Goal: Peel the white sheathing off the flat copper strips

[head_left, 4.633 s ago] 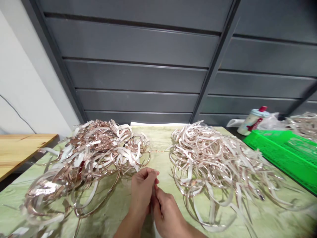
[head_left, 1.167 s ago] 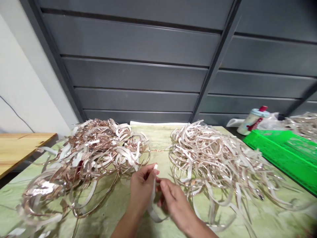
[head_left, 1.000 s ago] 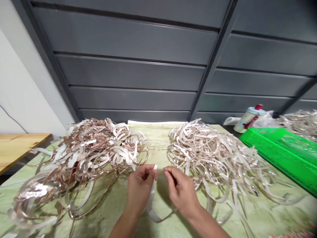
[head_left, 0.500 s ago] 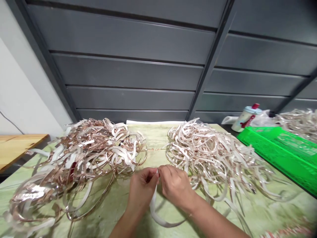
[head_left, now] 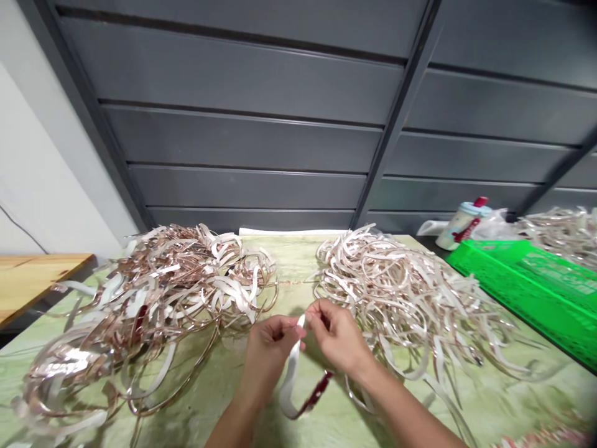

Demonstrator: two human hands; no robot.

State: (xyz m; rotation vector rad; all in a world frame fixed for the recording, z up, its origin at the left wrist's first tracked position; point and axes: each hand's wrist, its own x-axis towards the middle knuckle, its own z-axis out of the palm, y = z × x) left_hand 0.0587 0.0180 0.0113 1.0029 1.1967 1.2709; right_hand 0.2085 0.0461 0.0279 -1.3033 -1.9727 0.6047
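A thin strip [head_left: 290, 381], white on one face and with a dark red, shiny stretch at its hanging end, curls down in front of me. My left hand [head_left: 273, 348] is closed, pinching the strip near its upper end between thumb and fingers. Close beside it, my right hand [head_left: 336, 336] has thumb and fingertips pressed together at the strip's upper tip. To the left lies a tangled heap of white and rose-gold shiny strips [head_left: 172, 280]. Another heap of similar strips [head_left: 392, 280] spreads out on the right.
Both heaps lie on a green marbled tabletop [head_left: 209, 386]. At the right stands a bright green plastic basket [head_left: 522, 292], with a light cup [head_left: 461, 225] and a clear plastic bag [head_left: 492, 225] behind it. A grey panelled wall [head_left: 252, 137] closes the back.
My right hand has shifted slightly up and right, its fingers turning to show the thumb side. The strip's free end has swung up, showing its dark red face.
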